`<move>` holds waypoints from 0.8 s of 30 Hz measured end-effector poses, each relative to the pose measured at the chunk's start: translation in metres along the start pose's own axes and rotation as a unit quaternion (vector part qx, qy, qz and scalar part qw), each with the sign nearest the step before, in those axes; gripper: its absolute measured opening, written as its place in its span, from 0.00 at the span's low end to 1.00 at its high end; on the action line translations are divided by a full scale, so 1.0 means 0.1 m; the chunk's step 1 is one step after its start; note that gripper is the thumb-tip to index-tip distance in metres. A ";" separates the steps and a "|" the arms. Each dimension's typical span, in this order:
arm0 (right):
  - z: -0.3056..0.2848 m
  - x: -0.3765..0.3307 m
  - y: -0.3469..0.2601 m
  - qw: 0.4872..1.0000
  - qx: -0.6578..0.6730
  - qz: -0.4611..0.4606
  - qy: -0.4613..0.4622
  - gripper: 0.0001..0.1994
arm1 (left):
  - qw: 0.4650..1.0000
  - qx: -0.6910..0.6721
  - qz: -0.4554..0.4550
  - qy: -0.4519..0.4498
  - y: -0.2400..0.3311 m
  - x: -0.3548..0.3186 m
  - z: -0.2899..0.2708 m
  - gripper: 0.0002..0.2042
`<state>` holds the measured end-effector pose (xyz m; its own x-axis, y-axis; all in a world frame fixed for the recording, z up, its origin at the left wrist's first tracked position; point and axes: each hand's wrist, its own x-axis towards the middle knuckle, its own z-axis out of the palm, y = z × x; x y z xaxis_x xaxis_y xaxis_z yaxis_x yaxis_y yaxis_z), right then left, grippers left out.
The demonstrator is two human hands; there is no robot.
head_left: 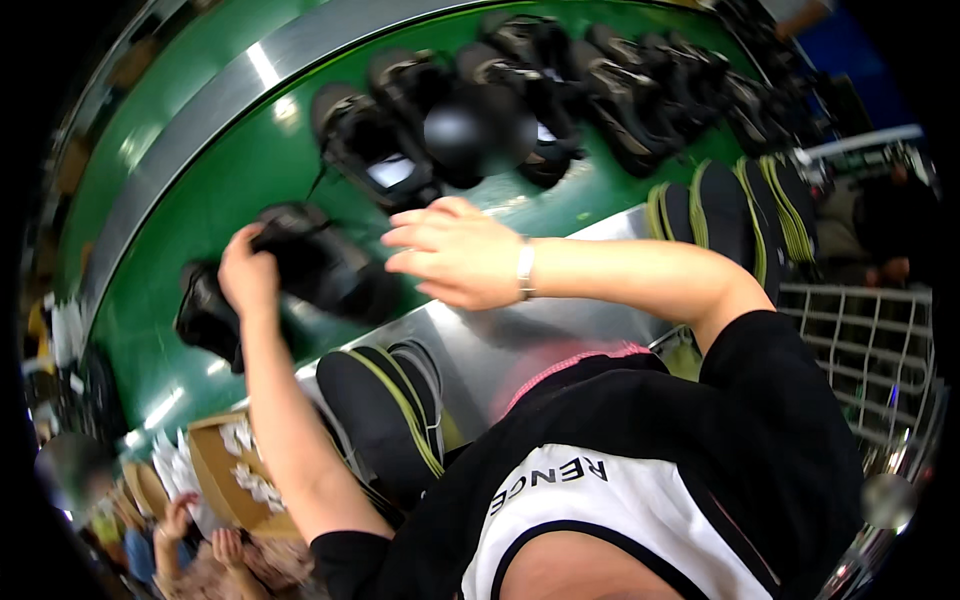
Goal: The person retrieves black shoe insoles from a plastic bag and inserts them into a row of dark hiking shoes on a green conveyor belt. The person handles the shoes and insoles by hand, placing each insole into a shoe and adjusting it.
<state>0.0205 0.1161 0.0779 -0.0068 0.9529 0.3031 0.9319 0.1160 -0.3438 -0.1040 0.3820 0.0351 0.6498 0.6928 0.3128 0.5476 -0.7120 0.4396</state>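
Observation:
My left hand (248, 272) is closed on the near-left end of a black shoe (325, 265), which is blurred by motion over the green surface. To the right of that shoe, my right hand (455, 252) hovers with its fingers stretched out and apart, holding nothing. Its fingertips come close to the shoe; whether they touch it I cannot tell. A second black shoe (207, 312) lies just left of my left hand, partly hidden by it. Beyond my right hand stands another black shoe (365, 135) with a pale patch inside.
Several more black shoes (620, 100) line the green conveyor (215, 190) toward the far right. Black insole-shaped pieces with yellow-green edges (385, 405) stand stacked near me, with another stack (720, 215) at right. A cardboard box (225, 470), a wire basket (870, 335) and another person's hands (228, 548) flank me.

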 end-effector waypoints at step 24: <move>-0.82 -3.01 0.57 0.578 -0.186 0.791 -0.076 0.42 | 0.925 -0.277 -0.249 -0.075 1.17 -0.76 1.02 0.33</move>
<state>0.1053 -0.1874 0.0401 0.9546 -0.1994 -0.2214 -0.1712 -0.9753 0.1399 -0.0352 0.2343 -0.0229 0.4779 0.8661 -0.1465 0.4721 -0.1126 0.8743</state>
